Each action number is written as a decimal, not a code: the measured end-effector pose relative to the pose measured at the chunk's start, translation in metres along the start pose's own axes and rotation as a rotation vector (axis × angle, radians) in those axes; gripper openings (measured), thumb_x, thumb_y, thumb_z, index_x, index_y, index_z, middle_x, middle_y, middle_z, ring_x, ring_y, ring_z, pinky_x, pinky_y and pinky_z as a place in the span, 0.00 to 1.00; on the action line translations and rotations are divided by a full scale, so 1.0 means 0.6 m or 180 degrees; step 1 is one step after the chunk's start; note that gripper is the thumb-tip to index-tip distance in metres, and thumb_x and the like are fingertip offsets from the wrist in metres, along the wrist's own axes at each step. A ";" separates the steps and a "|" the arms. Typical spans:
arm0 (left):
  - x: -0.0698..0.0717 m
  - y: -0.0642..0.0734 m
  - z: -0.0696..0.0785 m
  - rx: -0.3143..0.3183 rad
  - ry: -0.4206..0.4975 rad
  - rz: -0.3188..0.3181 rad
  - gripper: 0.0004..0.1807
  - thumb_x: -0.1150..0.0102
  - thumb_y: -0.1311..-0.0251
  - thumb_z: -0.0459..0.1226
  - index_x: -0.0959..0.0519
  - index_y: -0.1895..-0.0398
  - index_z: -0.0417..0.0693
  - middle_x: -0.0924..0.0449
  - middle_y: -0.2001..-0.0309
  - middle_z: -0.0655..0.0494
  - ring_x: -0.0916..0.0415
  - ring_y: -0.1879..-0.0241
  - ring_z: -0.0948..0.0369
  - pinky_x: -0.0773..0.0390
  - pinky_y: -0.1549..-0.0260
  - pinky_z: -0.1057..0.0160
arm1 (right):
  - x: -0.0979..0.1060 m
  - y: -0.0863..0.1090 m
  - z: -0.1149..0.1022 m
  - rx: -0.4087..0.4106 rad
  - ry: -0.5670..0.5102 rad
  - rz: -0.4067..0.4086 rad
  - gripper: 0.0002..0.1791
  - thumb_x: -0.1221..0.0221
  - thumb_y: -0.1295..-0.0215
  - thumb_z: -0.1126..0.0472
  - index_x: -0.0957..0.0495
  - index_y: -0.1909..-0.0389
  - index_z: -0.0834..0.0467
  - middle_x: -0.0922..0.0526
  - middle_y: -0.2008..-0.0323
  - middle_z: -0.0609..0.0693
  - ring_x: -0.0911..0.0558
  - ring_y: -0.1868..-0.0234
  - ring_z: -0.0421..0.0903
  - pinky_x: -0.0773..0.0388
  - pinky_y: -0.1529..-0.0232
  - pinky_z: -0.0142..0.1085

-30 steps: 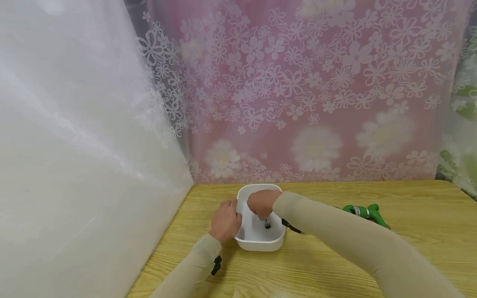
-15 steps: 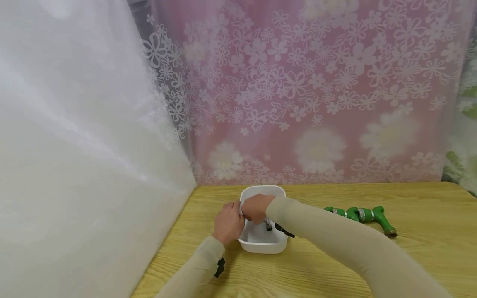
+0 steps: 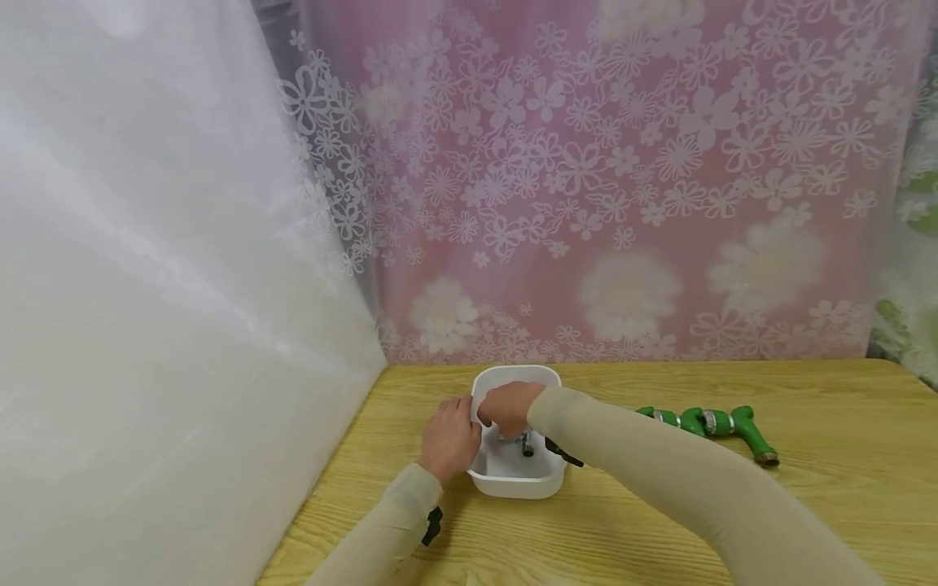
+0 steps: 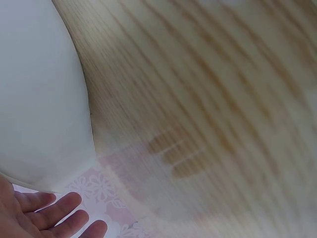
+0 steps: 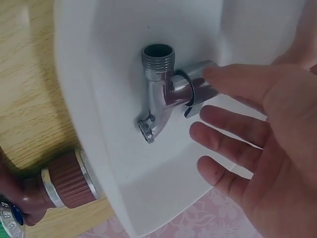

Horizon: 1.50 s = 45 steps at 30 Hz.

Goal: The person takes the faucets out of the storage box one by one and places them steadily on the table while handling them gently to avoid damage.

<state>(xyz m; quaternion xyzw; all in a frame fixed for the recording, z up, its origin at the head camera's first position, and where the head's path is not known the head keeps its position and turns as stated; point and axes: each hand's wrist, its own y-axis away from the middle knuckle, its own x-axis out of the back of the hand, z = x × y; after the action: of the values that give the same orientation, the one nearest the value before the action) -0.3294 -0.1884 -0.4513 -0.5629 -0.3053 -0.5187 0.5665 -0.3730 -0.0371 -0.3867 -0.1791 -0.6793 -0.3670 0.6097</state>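
A white basin point(image 3: 516, 487) stands on the table at the centre of the head view. Inside it, my right hand point(image 3: 509, 407) holds a chrome angle valve point(image 5: 161, 99), pinched by the thumb and forefinger; the other fingers point(image 5: 225, 144) hang relaxed below. The valve's threaded ends face away from the hand, and part of its body hides behind the thumb. My left hand point(image 3: 449, 438) grips the left rim, its thumb at the edge and its loosely bent fingers point(image 4: 64, 210) outside the wall. How tightly it holds cannot be seen.
Right of the basin, several joined green pipe fittings point(image 3: 692, 421) with ribbed collars lie on the wood-grain table point(image 3: 623, 529). A ribbed fitting point(image 5: 72, 178), brownish red in the right wrist view, lies just outside the basin. A pink floral curtain point(image 3: 528, 309) hangs behind.
My right hand has shifted slightly left within the basin, close to my left hand, and its forearm now uncovers more of the green fittings. My left hand stays at the rim.
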 end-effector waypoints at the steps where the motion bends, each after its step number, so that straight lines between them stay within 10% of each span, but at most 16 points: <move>1: 0.000 0.000 0.000 0.0004 0.0003 -0.0005 0.23 0.49 0.30 0.40 0.27 0.35 0.41 0.21 0.45 0.45 0.24 0.44 0.49 0.19 0.49 0.48 | 0.000 0.001 0.001 -0.0016 0.0005 -0.0018 0.14 0.33 0.36 0.61 0.17 0.50 0.47 0.17 0.60 0.39 0.23 0.65 0.39 0.21 0.56 0.36; 36: -0.015 0.014 0.002 0.0031 0.0030 -0.0031 0.23 0.48 0.31 0.40 0.27 0.36 0.41 0.21 0.45 0.45 0.24 0.44 0.49 0.19 0.49 0.47 | -0.043 -0.009 0.014 -0.0092 -0.0105 -0.0252 0.12 0.35 0.39 0.63 0.18 0.63 0.41 0.21 0.68 0.36 0.24 0.68 0.38 0.25 0.64 0.33; 45: -0.006 0.000 0.003 0.0049 0.0010 -0.0011 0.23 0.49 0.30 0.40 0.27 0.36 0.41 0.21 0.45 0.45 0.23 0.44 0.49 0.19 0.50 0.47 | -0.009 0.006 0.016 -0.0022 0.0018 -0.0154 0.12 0.36 0.36 0.63 0.17 0.56 0.44 0.19 0.65 0.38 0.24 0.69 0.38 0.25 0.64 0.34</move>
<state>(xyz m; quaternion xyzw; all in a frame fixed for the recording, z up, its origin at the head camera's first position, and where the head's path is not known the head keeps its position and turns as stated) -0.3301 -0.1855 -0.4543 -0.5572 -0.3092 -0.5182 0.5704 -0.3765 -0.0267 -0.3910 -0.1636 -0.6805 -0.3844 0.6019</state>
